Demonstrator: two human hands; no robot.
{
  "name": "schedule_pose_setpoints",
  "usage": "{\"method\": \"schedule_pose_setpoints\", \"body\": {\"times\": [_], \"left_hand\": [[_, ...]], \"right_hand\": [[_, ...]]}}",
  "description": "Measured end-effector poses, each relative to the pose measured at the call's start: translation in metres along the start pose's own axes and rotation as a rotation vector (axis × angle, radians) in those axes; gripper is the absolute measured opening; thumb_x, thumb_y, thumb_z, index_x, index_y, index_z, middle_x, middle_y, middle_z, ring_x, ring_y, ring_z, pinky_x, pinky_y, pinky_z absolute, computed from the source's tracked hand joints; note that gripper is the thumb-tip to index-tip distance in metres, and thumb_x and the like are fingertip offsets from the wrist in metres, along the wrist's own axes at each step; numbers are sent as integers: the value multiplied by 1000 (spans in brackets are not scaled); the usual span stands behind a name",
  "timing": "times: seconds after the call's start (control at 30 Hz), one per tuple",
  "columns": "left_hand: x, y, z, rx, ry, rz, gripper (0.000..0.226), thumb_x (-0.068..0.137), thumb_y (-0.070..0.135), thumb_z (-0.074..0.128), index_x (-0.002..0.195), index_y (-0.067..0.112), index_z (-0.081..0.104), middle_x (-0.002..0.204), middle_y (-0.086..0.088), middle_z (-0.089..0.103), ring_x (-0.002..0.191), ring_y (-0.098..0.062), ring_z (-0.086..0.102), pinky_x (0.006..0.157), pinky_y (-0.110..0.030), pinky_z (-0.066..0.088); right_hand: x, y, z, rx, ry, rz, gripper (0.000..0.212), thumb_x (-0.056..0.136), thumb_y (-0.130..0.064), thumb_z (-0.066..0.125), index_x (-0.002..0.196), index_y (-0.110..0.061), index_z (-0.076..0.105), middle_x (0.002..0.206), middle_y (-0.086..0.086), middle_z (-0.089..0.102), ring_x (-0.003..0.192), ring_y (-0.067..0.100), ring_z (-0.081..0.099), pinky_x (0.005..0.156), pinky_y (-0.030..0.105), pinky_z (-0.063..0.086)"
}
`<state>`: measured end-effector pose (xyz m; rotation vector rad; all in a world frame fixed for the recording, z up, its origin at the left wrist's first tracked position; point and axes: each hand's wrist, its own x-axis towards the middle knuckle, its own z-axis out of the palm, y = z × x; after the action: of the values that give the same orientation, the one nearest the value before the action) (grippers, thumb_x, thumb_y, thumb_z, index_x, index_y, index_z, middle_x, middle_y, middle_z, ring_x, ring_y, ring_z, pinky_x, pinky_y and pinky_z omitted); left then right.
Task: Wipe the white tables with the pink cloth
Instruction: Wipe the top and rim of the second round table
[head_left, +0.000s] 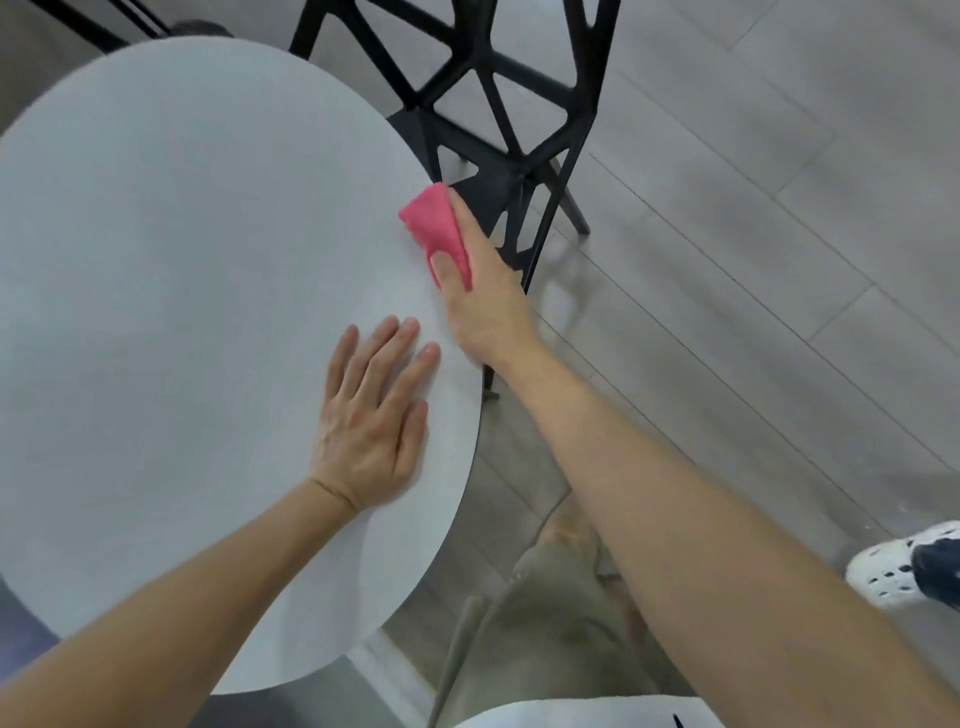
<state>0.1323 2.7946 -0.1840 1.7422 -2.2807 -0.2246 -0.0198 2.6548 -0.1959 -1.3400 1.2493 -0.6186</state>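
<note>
A round white table (171, 291) fills the left and middle of the head view. A folded pink cloth (434, 221) lies at the table's right rim. My right hand (480, 280) holds the cloth, thumb under its near edge and fingers laid over its right side, pressing it onto the tabletop. My left hand (371, 415) rests flat on the table near the right edge, fingers straight and spread, holding nothing.
A black lattice chair (498, 104) stands right behind the table's right rim, close to the cloth. Grey plank floor (779, 234) lies to the right. A person's foot in a white perforated clog (893, 566) stands at the right edge.
</note>
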Motion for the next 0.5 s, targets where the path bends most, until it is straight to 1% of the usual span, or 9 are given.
{"method": "schedule_pose_setpoints", "body": {"times": [0.07,0.1,0.17,0.2,0.27,0.33,0.37,0.43,0.5], "left_hand": [[1,0,0,2,-9,-10,53,101,14,49,153,5,58,167,-17,45,159,-38,38,123,-73,29],[1,1,0,3,-17,-17,53,101,14,49,153,5,59,167,-17,45,159,-38,38,123,-73,29],[0,1,0,4,-29,-26,52,101,14,49,151,5,60,166,-17,46,158,-39,39,123,-73,29],[0,1,-1,2,-29,-31,50,101,14,51,149,5,62,164,-17,48,157,-39,41,122,-73,30],[4,-1,-4,-15,-6,-62,43,102,11,55,142,3,69,157,-16,56,151,-38,49,120,-70,34],[16,-3,-6,-44,50,-116,33,103,8,57,129,1,75,142,-14,67,139,-36,59,115,-65,42],[25,-4,-6,-46,86,-155,29,104,7,56,124,1,76,135,-14,69,134,-36,62,112,-62,44],[46,-9,-5,-38,160,-262,27,106,10,55,122,2,76,129,-13,70,131,-35,62,111,-57,45],[74,-19,-6,-29,230,-409,27,109,14,53,126,6,73,134,-10,66,133,-31,58,113,-55,44]], "right_hand": [[-43,11,0,42,-6,-19,65,115,-24,47,174,-29,18,175,-8,36,158,11,37,127,34,35],[-69,18,-2,30,-29,-14,66,116,-26,47,174,-29,16,175,-9,34,157,8,36,126,25,33],[-112,22,-8,-25,-77,34,69,116,-27,49,174,-31,13,173,-9,37,149,5,40,110,-2,28],[-123,21,-12,-33,-110,63,71,115,-26,51,174,-32,12,172,-9,40,145,5,41,103,-7,24],[-111,18,-18,-35,-184,83,75,114,-25,51,174,-35,6,172,-9,40,143,9,45,103,1,31],[-65,12,-18,-59,-191,49,75,114,-27,47,174,-38,3,173,-8,37,146,17,48,109,24,41],[-34,8,-17,-60,-179,29,73,114,-27,46,174,-37,5,173,-6,37,147,20,48,109,29,41],[30,-9,-14,-44,-174,4,70,114,-26,46,174,-34,12,174,-4,37,150,23,47,109,28,37],[73,-25,-10,-21,-202,-35,69,113,-22,48,174,-33,17,174,-4,36,152,23,45,114,30,36]]}}
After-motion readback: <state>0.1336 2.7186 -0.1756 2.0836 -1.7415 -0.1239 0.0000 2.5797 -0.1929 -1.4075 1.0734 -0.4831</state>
